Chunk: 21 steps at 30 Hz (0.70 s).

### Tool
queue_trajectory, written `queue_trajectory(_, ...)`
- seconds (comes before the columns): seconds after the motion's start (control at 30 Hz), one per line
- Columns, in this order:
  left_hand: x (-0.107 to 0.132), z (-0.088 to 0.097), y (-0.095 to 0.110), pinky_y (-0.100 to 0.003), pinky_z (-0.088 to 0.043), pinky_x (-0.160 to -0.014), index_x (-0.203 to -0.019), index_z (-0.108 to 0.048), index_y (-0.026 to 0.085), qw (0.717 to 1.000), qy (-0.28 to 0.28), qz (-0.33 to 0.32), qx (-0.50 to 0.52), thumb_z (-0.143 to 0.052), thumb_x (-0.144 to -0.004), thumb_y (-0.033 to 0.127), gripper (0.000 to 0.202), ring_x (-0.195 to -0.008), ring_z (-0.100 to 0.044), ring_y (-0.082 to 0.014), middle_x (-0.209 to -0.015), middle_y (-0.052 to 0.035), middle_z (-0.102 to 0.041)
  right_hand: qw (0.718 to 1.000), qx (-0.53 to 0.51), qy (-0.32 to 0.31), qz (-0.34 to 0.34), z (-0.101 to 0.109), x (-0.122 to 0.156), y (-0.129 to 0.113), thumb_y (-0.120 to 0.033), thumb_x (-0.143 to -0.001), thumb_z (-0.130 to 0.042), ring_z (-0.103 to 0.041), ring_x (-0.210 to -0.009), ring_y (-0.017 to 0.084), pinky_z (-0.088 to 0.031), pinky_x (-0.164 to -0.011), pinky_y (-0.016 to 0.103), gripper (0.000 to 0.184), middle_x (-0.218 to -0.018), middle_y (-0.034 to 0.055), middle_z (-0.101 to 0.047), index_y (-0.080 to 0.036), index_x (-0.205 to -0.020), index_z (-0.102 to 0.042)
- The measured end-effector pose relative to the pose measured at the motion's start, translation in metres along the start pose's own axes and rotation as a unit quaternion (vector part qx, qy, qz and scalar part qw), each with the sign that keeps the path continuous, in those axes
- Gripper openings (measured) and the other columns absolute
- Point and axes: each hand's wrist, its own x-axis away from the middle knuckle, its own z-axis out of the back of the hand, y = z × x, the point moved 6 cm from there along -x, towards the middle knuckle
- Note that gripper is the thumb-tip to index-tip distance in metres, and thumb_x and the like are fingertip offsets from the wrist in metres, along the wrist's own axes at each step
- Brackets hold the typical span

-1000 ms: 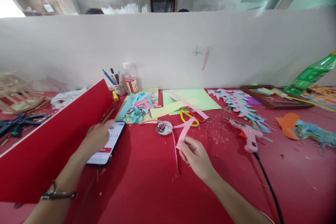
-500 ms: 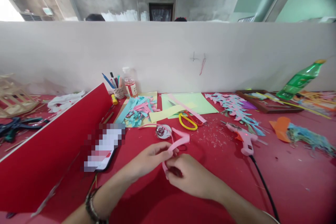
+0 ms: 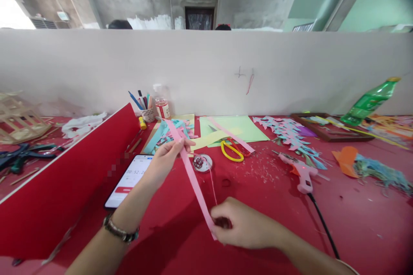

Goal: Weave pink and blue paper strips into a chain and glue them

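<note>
A long pink paper strip [image 3: 195, 184] runs slantwise between my hands over the red table. My left hand [image 3: 169, 154] pinches it near its upper part, with the far end sticking out beyond the fingers. Lower down, my right hand [image 3: 240, 223] is closed on the strip's near end. A thin pink string [image 3: 212, 182] leads from the right hand up to a small round white dish [image 3: 204, 163] with dark and pink coils in it. Behind the left hand lies a heap of blue and pink paper scraps [image 3: 157, 137].
Yellow-handled scissors [image 3: 232, 153] and another pink strip lie on pale green paper [image 3: 254, 131]. At the right is a pink glue gun [image 3: 305, 176] with a black cord. A phone [image 3: 129, 180] lies beside the red board [image 3: 74, 180]. A green bottle [image 3: 369, 101] leans at the back.
The pink strip, bent between close-together hands before, is now stretched straight. My left hand has moved up and left, my right slightly down and right.
</note>
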Motion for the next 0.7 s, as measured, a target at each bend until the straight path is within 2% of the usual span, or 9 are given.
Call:
queue_trajectory(0.1, -0.010, 0.003, -0.018, -0.020, -0.034, -0.050, -0.083, -0.064, 0.013, 0.988, -0.034, 0.012, -0.153, -0.037, -0.080, 0.042, 0.039, -0.052, -0.041, -0.0088, -0.054, 0.0024, -0.044, 0.998, -0.020, -0.049, -0.014, -0.007, -0.002, 0.007, -0.021, -0.073, -0.045, -0.046, -0.047, 0.007, -0.031, -0.044, 0.015, 0.019, -0.052, -0.0023, -0.053, -0.014, -0.063, -0.058)
queue_trajectory(0.23, -0.012, 0.000, -0.053, -0.021, -0.032, -0.048, -0.077, -0.064, 0.013, 0.938, -0.094, 0.024, -0.333, -0.032, -0.080, 0.041, 0.042, -0.050, -0.043, -0.0109, -0.052, 0.0022, -0.046, 0.994, 0.028, -0.100, -0.014, -0.002, -0.008, 0.011, -0.026, -0.075, -0.045, -0.054, -0.053, 0.008, -0.035, -0.050, 0.016, 0.022, -0.059, -0.0004, -0.061, -0.015, -0.071, -0.063)
queue_trajectory(0.33, -0.009, 0.006, -0.072, -0.023, -0.034, -0.053, -0.072, -0.063, 0.014, 0.922, -0.087, 0.024, -0.377, -0.039, -0.077, 0.037, 0.034, -0.056, -0.049, -0.0139, -0.058, 0.0001, -0.054, 0.994, 0.101, -0.047, -0.014, 0.029, -0.019, 0.012, -0.029, -0.080, -0.041, -0.055, -0.060, 0.009, -0.037, -0.056, 0.017, 0.026, -0.068, 0.0012, -0.063, -0.014, -0.075, -0.062)
queue_trajectory(0.4, -0.005, 0.012, -0.079, -0.024, -0.036, -0.055, -0.083, -0.061, 0.014, 0.914, -0.078, 0.031, -0.396, -0.046, -0.073, 0.033, 0.025, -0.058, -0.051, -0.0152, -0.061, -0.0003, -0.056, 0.982, 0.181, 0.022, -0.043, 0.060, -0.030, 0.021, -0.030, -0.082, -0.038, -0.056, -0.067, 0.010, -0.038, -0.059, 0.018, 0.026, -0.077, 0.0017, -0.064, -0.016, -0.079, -0.060)
queue_trajectory(0.47, 0.001, 0.016, -0.079, -0.025, -0.039, -0.057, -0.106, -0.051, 0.013, 0.903, -0.049, 0.035, -0.424, -0.051, -0.071, 0.026, 0.037, -0.063, -0.054, -0.0169, -0.069, -0.0023, -0.059, 0.923, 0.339, 0.130, -0.126, 0.098, -0.041, 0.037, -0.030, -0.084, -0.038, -0.057, -0.075, 0.011, -0.039, -0.064, 0.019, 0.024, -0.086, 0.0021, -0.063, -0.019, -0.088, -0.059)
queue_trajectory(0.5, 0.004, 0.017, -0.075, -0.026, -0.040, -0.059, -0.116, -0.043, 0.012, 0.891, -0.025, 0.031, -0.451, -0.050, -0.071, 0.024, 0.046, -0.068, -0.056, -0.0181, -0.079, -0.0054, -0.060, 0.900, 0.371, 0.162, -0.161, 0.113, -0.047, 0.047, -0.028, -0.083, -0.038, -0.057, -0.080, 0.014, -0.039, -0.067, 0.022, 0.024, -0.090, 0.0066, -0.062, -0.017, -0.091, -0.058)
queue_trajectory(0.6, 0.019, 0.006, -0.054, -0.031, -0.044, -0.067, -0.126, -0.030, 0.013, 0.827, 0.024, -0.021, -0.562, -0.045, -0.077, 0.021, 0.052, -0.091, -0.055, -0.0230, -0.114, -0.0161, -0.049, 0.855, 0.422, 0.209, -0.218, 0.143, -0.062, 0.076, -0.025, -0.080, -0.045, -0.052, -0.096, 0.025, -0.039, -0.072, 0.031, 0.025, -0.098, 0.0175, -0.058, -0.009, -0.096, -0.056)
queue_trajectory(0.63, 0.025, -0.005, -0.048, -0.033, -0.044, -0.073, -0.125, -0.032, 0.014, 0.811, 0.000, -0.053, -0.583, -0.044, -0.078, 0.023, 0.049, -0.099, -0.051, -0.0239, -0.120, -0.0155, -0.045, 0.845, 0.432, 0.215, -0.231, 0.148, -0.065, 0.085, -0.025, -0.078, -0.048, -0.050, -0.098, 0.027, -0.039, -0.072, 0.032, 0.026, -0.099, 0.0186, -0.057, -0.008, -0.095, -0.056)
queue_trajectory(0.7, 0.041, -0.035, -0.043, -0.036, -0.038, -0.087, -0.123, -0.036, 0.020, 0.793, -0.120, -0.132, -0.583, -0.045, -0.080, 0.027, 0.044, -0.111, -0.043, -0.0231, -0.122, -0.0095, -0.046, 0.827, 0.446, 0.223, -0.257, 0.156, -0.070, 0.102, -0.026, -0.077, -0.051, -0.050, -0.098, 0.028, -0.040, -0.072, 0.032, 0.025, -0.099, 0.0185, -0.056, -0.007, -0.093, -0.056)
